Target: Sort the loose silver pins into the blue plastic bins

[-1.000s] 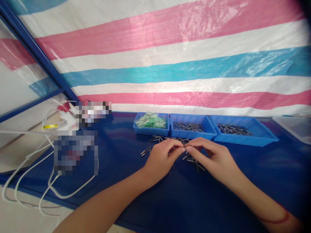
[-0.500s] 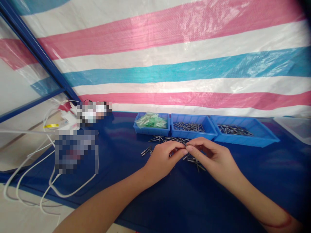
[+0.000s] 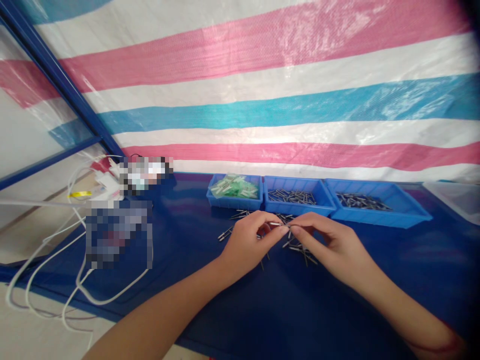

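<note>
Left hand: our left hand (image 3: 245, 245) was closed in a pinch, thumb and forefinger gripping one end of a small metal pin (image 3: 279, 224).
Right hand: our right hand (image 3: 330, 242) was pinched shut too, its fingertips on the pin's other end and touching those of the left.
Pin's place: it was held just above the desk (image 3: 262, 310), near the middle, on the near side of the trays.
Loose pins: more loose pins (image 3: 300, 248) lay scattered on the desk under and just beyond both hands.
Trays: three blue ones stood in a row at the far side. The left tray (image 3: 232, 204) held pale green pieces (image 3: 234, 187); the middle tray (image 3: 300, 210) and the right tray (image 3: 378, 217) held grey pins.
Far left: white cables (image 3: 93, 300) trailed off the desk edge.
Step in hand: we judged it to be fingertip work on a single pin; whether one piece or two were pinched was too small to tell.
What a next move calls for: in our judgement, a steady, fine pinch, since so thin a piece could slip into the scatter below.
</note>
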`<state>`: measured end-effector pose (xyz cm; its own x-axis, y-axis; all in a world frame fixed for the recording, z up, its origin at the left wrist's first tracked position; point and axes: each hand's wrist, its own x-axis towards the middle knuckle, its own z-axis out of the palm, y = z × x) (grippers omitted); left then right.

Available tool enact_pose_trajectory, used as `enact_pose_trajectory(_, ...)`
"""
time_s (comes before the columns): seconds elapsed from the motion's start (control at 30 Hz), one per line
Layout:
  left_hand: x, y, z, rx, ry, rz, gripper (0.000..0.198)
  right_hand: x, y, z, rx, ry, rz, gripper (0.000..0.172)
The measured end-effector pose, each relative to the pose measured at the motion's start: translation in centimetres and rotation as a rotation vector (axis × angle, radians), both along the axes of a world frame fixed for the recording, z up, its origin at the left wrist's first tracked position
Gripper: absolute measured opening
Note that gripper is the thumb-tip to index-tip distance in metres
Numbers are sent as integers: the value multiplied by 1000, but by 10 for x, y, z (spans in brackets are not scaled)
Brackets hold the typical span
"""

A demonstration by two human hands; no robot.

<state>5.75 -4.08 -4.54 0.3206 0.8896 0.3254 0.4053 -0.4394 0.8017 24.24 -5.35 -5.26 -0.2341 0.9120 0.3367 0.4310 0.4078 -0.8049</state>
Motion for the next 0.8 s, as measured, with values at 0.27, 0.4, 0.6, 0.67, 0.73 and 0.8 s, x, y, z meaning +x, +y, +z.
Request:
enact_pose_trajectory(0.27,-7,0,-1,216,497,-91,36,55,20,12,212,-315,-614,23)
enact_pose_trajectory(0.4,-9,-1,-8,242,673,-117,29,100,34,4,217,-538,-747,19)
enact_pose_trajectory(0.6,-8,0,-10,247,735,-132,20,129,55,-26,444,-733,-689,14)
enact_pose_trajectory(0.67,-7,0,-10,257,750,-131,21,131,59,-28,486,-839,-686,13)
enact_pose_trajectory(0.73,-6,-1,-10,265,777,-125,22,130,59,-24,488,-913,-703,15)
enact_pose_trajectory(0.8,-5,-1,-9,273,810,-111,23,123,55,-16,441,-928,-734,19)
